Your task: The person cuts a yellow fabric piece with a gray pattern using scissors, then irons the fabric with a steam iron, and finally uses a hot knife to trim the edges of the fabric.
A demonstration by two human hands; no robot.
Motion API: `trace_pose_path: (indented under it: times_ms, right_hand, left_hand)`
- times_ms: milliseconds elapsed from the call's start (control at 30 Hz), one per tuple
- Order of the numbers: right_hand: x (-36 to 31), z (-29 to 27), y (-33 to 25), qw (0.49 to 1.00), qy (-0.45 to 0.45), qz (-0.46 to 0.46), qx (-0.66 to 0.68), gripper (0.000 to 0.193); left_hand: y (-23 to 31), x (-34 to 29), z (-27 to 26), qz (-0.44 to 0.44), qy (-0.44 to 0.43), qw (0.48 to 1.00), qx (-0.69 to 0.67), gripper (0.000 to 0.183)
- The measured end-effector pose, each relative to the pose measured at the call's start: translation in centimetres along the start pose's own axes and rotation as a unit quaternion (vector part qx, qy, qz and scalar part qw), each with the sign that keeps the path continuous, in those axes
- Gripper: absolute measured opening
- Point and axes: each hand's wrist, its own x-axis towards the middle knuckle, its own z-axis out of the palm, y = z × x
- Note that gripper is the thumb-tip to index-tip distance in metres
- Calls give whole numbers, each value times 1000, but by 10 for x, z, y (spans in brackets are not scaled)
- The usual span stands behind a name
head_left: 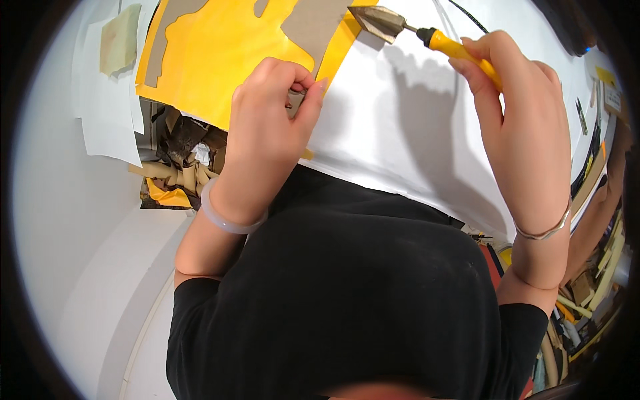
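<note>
My right hand [527,127] grips the yellow handle of a small pointed trowel [450,48]. Its grey, arrow-shaped metal head points left, with the tip over the right border of a yellow sheet [227,57]. Grey-brown shapes [317,30] show on that sheet. My left hand [270,117] is at the sheet's near right corner, fingers curled and the thumb closed toward them. Whatever the left fingertips pinch, if anything, is hidden; a bit of grey-brown shows in the gap by the thumb.
A white work surface [373,127] lies under the trowel. Left of the yellow sheet are white papers [107,127] and a box of scraps [180,150] below table height. A dark cord [470,17] is at the back; small tools and scraps [593,280] crowd the right side.
</note>
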Motion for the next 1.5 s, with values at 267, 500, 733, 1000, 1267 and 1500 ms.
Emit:
trace_pose_path:
  times_ms: [267,500,733,1000,1267,1500]
  right_hand:
    - [-24,-1,-3,999,-29,-22,6,15]
    - [-30,-1,-14,998,-51,-27,22,14]
    - [-32,5,-19,997,-54,-42,25,15]
    - [-24,10,-22,996,-72,-57,14,13]
    - [8,25,-18,995,-24,-98,-18,7]
    - [33,12,-39,995,-28,50,-82,13]
  left_hand:
    - [-6,0,4,8,27,999,20,16]
    - [-9,-1,8,17,42,999,13,15]
    - [-11,-3,11,16,48,999,10,16]
    - [-17,-2,11,46,56,997,5,16]
    - [-17,-3,10,55,51,997,0,16]
    - [-22,-5,12,81,61,995,6,17]
